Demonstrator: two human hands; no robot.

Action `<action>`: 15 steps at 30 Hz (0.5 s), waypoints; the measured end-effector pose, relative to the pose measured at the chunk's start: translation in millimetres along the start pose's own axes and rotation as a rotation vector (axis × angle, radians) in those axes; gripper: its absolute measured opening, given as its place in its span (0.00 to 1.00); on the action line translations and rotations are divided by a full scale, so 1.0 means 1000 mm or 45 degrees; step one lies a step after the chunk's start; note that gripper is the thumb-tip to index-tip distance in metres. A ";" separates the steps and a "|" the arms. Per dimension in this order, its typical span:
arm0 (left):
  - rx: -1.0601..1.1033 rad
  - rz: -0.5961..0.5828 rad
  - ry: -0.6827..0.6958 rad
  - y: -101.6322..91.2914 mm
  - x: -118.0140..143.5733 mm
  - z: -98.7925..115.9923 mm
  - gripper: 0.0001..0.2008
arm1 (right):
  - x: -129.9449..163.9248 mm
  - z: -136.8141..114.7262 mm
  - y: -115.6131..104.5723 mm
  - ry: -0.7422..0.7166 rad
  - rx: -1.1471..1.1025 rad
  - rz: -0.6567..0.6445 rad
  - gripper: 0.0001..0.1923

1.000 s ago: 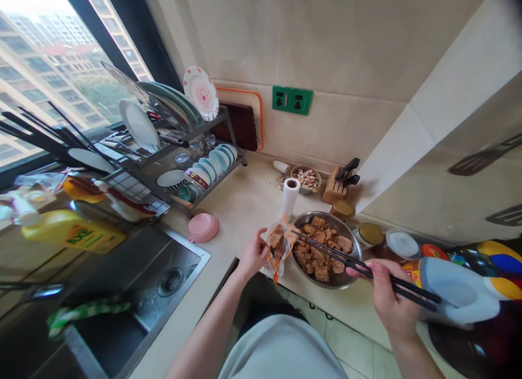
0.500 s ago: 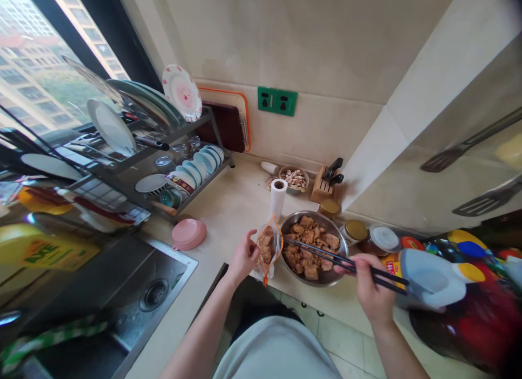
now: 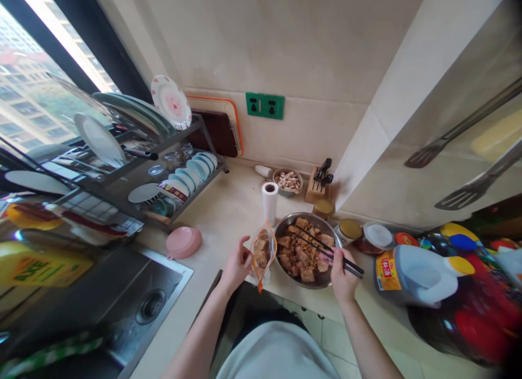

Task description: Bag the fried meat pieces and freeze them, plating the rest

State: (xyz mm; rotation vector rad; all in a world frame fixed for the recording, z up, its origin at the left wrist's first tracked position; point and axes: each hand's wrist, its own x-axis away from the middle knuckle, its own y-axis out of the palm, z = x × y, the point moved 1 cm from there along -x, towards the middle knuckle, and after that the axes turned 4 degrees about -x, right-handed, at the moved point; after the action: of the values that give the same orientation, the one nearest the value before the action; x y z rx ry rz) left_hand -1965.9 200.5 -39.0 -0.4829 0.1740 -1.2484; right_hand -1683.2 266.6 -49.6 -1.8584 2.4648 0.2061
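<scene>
My right hand [image 3: 343, 274] grasps black chopsticks [image 3: 353, 266], slanting across the metal bowl [image 3: 325, 224] with their tips toward its far left part, over browned meat pieces [image 3: 305, 259]; whether they touch one, I cannot tell. My left hand [image 3: 236, 266] is at the left side of a clear bag with an orange edge [image 3: 274, 248], fingers curled, and I cannot tell whether they pinch it. The bag gapes toward me, with more meat [image 3: 261, 249] inside, right beside the bowl's left rim, so I see hardly any space between the two. Both sit close to the counter's [image 3: 230, 205] near edge. A white roll [image 3: 269, 205] stands just beyond the bag. Jars [image 3: 349, 230] crowd the bowl's far right, while a gap separates my right hand from the big jug [image 3: 422, 281]. Leftward, I have open counter reaching to the pink container [image 3: 183, 242], near the sink's corner [image 3: 185, 266]
</scene>
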 end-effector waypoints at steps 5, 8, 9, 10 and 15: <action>-0.002 0.006 -0.022 -0.001 0.001 -0.001 0.25 | -0.009 0.005 0.004 0.138 -0.172 0.134 0.23; 0.003 0.012 -0.010 0.000 0.000 -0.002 0.25 | -0.014 0.008 0.002 0.177 -0.233 0.172 0.23; 0.004 0.015 -0.007 0.000 -0.001 -0.002 0.25 | -0.015 0.008 -0.001 0.188 -0.266 0.200 0.23; 0.006 0.016 -0.005 0.000 -0.001 -0.002 0.25 | -0.016 0.006 -0.006 0.201 -0.303 0.230 0.23; 0.015 0.021 0.004 0.001 -0.002 -0.002 0.24 | -0.016 -0.021 -0.028 0.214 -0.449 0.249 0.24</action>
State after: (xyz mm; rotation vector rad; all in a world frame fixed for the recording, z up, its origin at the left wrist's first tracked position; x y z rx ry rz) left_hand -1966.1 201.8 -42.0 -0.4685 0.1732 -1.2333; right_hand -1651.1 271.8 -29.5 -1.8117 2.8865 0.5475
